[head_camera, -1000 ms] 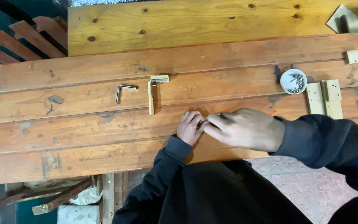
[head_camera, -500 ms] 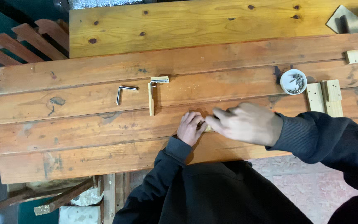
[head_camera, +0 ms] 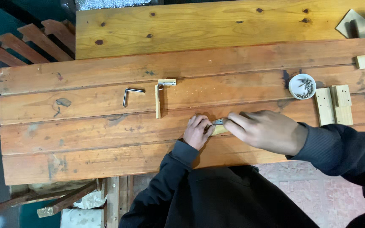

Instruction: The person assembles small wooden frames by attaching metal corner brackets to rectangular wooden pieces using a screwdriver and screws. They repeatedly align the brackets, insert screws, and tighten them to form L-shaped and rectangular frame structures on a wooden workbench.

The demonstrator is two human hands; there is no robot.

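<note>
My left hand [head_camera: 197,131] and my right hand [head_camera: 266,129] meet at the near middle of a wooden plank table [head_camera: 85,139]. Between their fingertips sits a small metal piece [head_camera: 218,122] resting on a pale wooden piece [head_camera: 219,129], mostly hidden under the fingers. Both hands pinch it. A pale L-shaped wooden piece [head_camera: 159,98] lies just beyond my left hand, and a bent metal key [head_camera: 128,94] lies to its left.
A white round cup of screws [head_camera: 302,86] stands at the right, next to two pale drilled wooden strips [head_camera: 333,104]. A small wooden block [head_camera: 363,61] lies further back. A lighter plank [head_camera: 216,23] runs along the far side, with a flat tool [head_camera: 354,24] at its right end.
My right hand has shifted slightly left toward my left hand, and the small metal piece now shows between the fingertips. The things on the table have stayed put.
</note>
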